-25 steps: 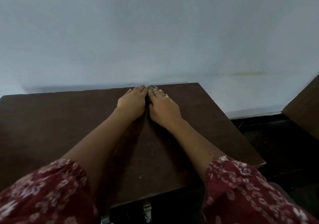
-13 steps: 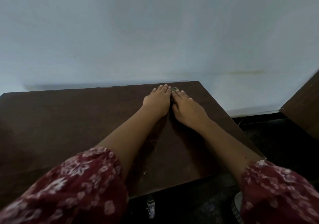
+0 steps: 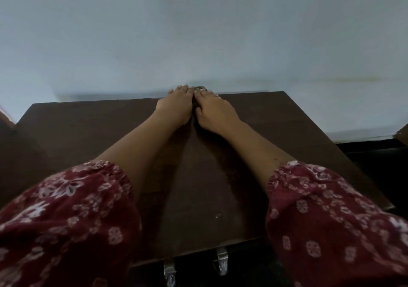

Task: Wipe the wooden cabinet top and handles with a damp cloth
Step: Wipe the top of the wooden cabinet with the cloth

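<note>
Wooden cabinet top (image 3: 84, 136), long axis left-right

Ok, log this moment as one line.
left hand: flat on cloth | right hand: flat on cloth | where: cabinet top, far edge | handles: untouched

Both bare forearms stretch straight forward and draw together toward the hands. The left hand (image 3: 174, 106) lies palm down, fingers straight and close together. The right hand (image 3: 215, 113) lies palm down just beside it, and the two touch along their inner edges, fingertips about level. The maroon white-flowered left sleeve (image 3: 66, 220) and its match, the right sleeve (image 3: 331, 216), are gathered near the elbows.
</note>
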